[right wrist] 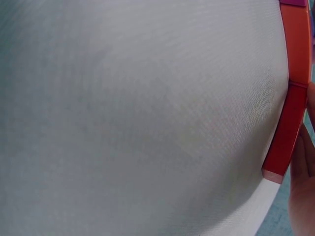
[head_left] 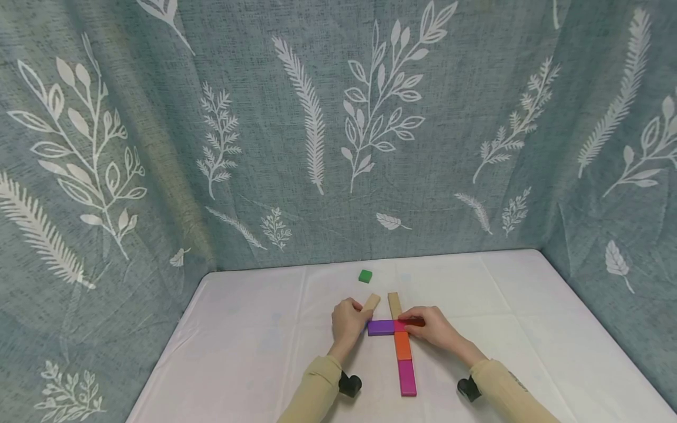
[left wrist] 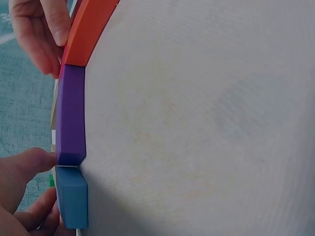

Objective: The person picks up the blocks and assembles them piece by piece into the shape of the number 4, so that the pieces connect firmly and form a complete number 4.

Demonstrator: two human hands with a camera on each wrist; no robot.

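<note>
My left hand [head_left: 348,322] curls over a light blue block [left wrist: 74,199] at the left end of a purple block [head_left: 381,328]. Its thumb lies at the seam between the two. The hand mostly hides the blue block in the head view. My right hand [head_left: 433,328] pinches a dark red block [right wrist: 287,130], with fingertips right at the pinkish-red block [head_left: 400,325] in the middle of a cross-like layout. Below that, an orange block [head_left: 403,346] and a magenta block [head_left: 406,378] run toward me.
One beige block [head_left: 394,305] extends from the far side of the middle. Another beige block [head_left: 372,302] lies slanted by the left hand. A small green block [head_left: 365,276] sits farther back on the white-covered table [head_left: 254,335]. Patterned blue-grey cloth [head_left: 296,223] hangs around it.
</note>
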